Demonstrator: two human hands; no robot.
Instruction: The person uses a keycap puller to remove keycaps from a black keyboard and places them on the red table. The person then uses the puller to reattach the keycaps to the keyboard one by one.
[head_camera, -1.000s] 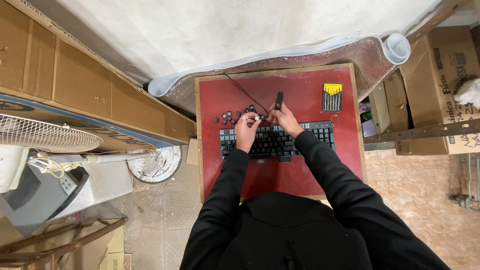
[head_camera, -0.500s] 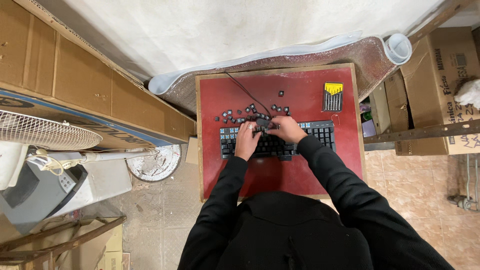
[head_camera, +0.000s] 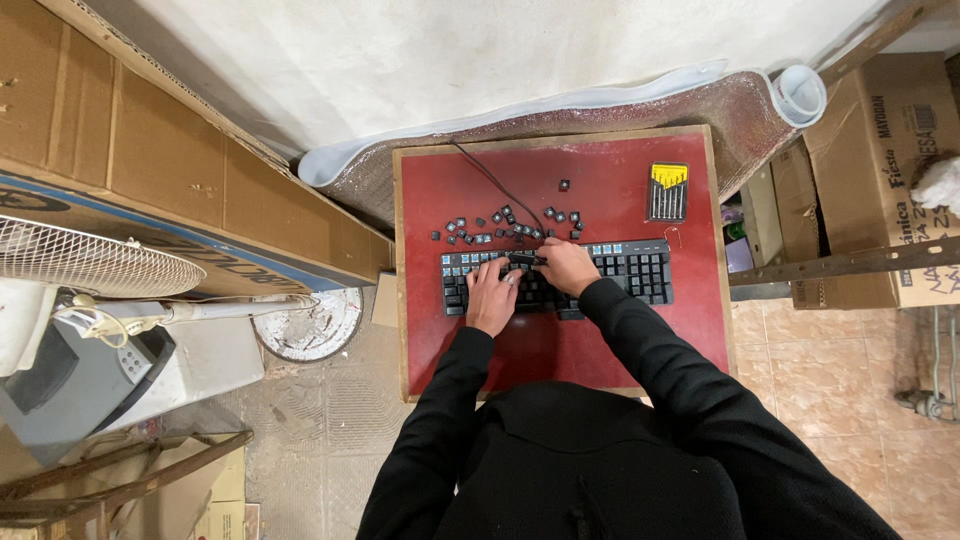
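A black keyboard lies across the middle of a small red-topped table, its right end near the table's right edge. Both hands rest on its left half. The left hand lies flat on the keys with its fingers loosely spread, holding nothing that shows. The right hand is curled at the keyboard's far edge, its fingertips drawn together; what they pinch is too small to tell. Loose black keycaps are scattered on the table just beyond the keyboard. A yellow-and-black screwdriver set sits near the far right corner. A dark cable runs toward the far edge.
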